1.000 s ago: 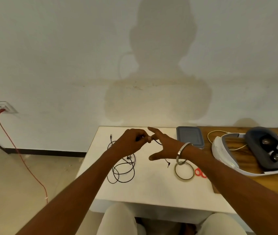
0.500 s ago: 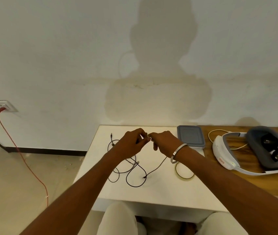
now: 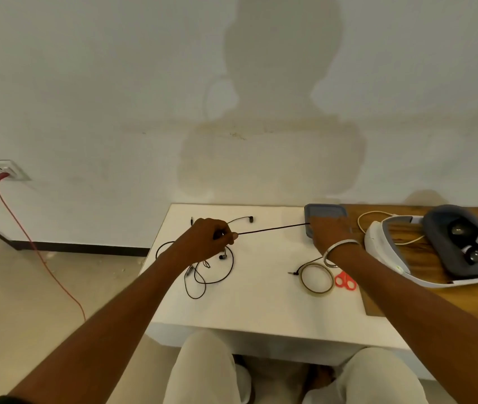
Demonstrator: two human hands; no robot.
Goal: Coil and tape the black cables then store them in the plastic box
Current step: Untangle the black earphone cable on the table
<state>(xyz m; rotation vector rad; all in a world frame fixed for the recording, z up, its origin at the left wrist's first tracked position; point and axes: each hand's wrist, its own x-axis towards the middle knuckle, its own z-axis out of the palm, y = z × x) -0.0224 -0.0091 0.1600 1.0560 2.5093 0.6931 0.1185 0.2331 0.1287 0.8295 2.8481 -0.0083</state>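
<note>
Head view, at a white table against a pale wall: I hold a black cable stretched taut between my two hands. My left hand is closed, thumb and fingers pinching the cable above the tangle of loose loops that lies on the tabletop beneath it. From that pinch the cable runs straight to my right hand, which hovers over the near edge of the grey-lidded box at the back of the table; its fingers curl down around the cable, though the grip itself is hidden from me. A metal bangle circles that wrist. One earbud end lies behind the taut stretch, and a plug end rests just beside the tape roll. Red scissors lie right next to the roll, at the seam with a wooden top. On that wood sits a white headset with a cream lead. A red cord hangs from a wall socket at far left. My knees show below the table edge.
</note>
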